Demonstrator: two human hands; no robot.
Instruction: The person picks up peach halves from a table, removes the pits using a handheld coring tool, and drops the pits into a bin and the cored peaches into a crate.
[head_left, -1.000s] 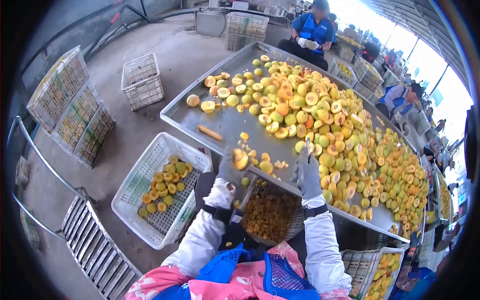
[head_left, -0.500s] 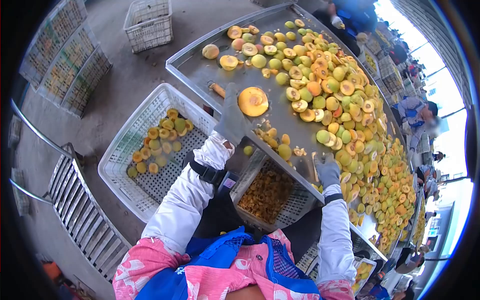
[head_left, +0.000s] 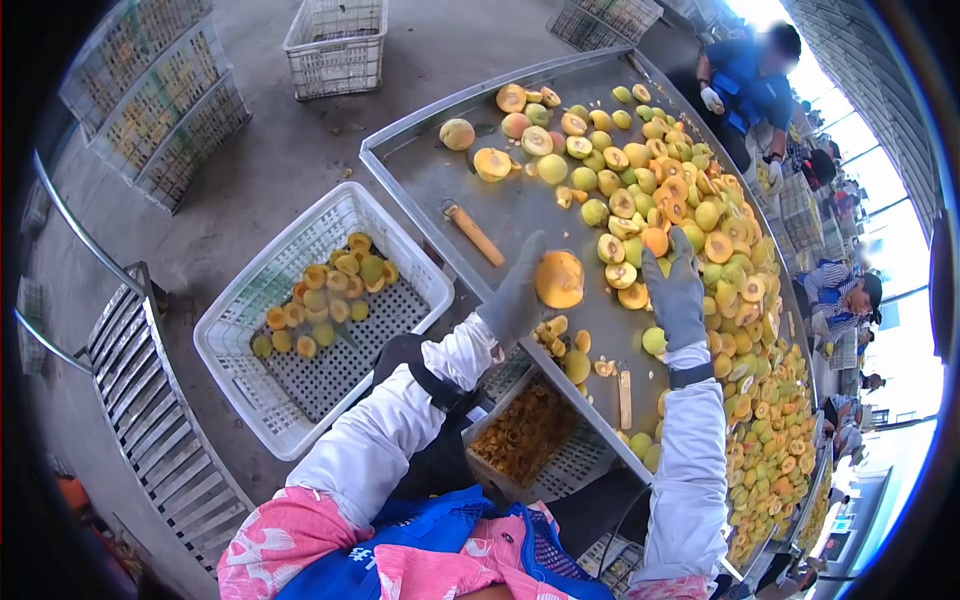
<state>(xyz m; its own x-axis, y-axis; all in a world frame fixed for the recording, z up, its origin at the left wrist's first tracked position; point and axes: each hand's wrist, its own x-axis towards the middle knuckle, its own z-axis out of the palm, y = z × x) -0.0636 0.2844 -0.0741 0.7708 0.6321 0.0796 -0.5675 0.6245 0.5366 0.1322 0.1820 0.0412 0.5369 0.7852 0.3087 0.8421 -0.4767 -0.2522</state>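
Observation:
My gloved left hand (head_left: 518,290) is closed around an orange-yellow peach half (head_left: 559,279) just above the metal table. My gloved right hand (head_left: 676,300) reaches over the edge of the fruit pile (head_left: 715,245), fingers apart, and holds nothing that I can see. Cut peach halves (head_left: 633,295) lie right beside its fingers. Below that hand, a wooden-handled tool (head_left: 625,398) rests on the tabletop. Another tool with a wooden handle (head_left: 475,236) lies up and left of my left hand. Loose pieces of fruit (head_left: 575,366) sit by the near table edge.
A white crate (head_left: 225,345) with some peach halves stands left of the metal table (head_left: 420,165). Under the table edge, a bin (head_left: 530,430) holds pits and scraps. Stacked crates (head_left: 165,110), a slatted bench (head_left: 165,420) and a co-worker (head_left: 750,85) surround the area.
My right hand has let go of the wooden-handled tool and moved forward to the pile. My left hand still holds a peach half, now turned differently. The view has shifted.

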